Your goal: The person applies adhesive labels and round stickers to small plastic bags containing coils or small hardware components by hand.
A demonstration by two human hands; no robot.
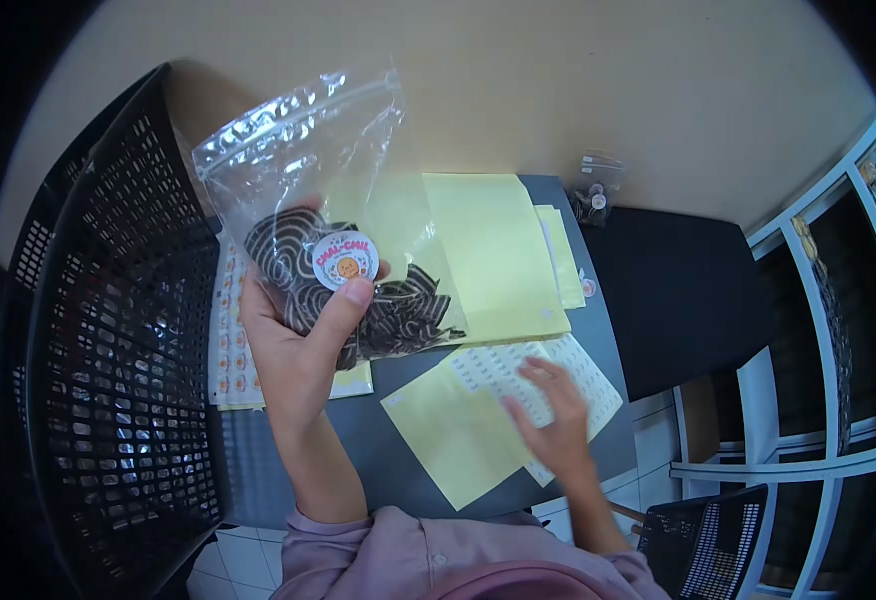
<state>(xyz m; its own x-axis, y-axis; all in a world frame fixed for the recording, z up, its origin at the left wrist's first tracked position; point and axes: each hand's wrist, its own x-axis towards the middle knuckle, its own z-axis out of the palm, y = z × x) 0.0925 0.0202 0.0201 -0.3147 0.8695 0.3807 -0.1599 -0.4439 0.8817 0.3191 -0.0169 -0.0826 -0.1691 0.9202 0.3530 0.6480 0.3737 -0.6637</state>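
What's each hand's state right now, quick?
Left hand: closed, holding the clear plastic zip bag of dark, pale-striped pieces.
Right hand: open, over the white printed paper sheet; nothing visible in its grip.

Left hand (300,350) around a clear bag (358,205) — right hand (556,418) over a printed sheet (595,385)

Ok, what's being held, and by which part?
Left hand grips the clear zip-lock bag by its filled lower part, thumb on the round sticker; right hand, nothing visible.

My left hand (303,335), thumb clamped, is raised toward the tabletop's (388,450) left edge; my right hand (558,415), fingers parted, nearer its right.
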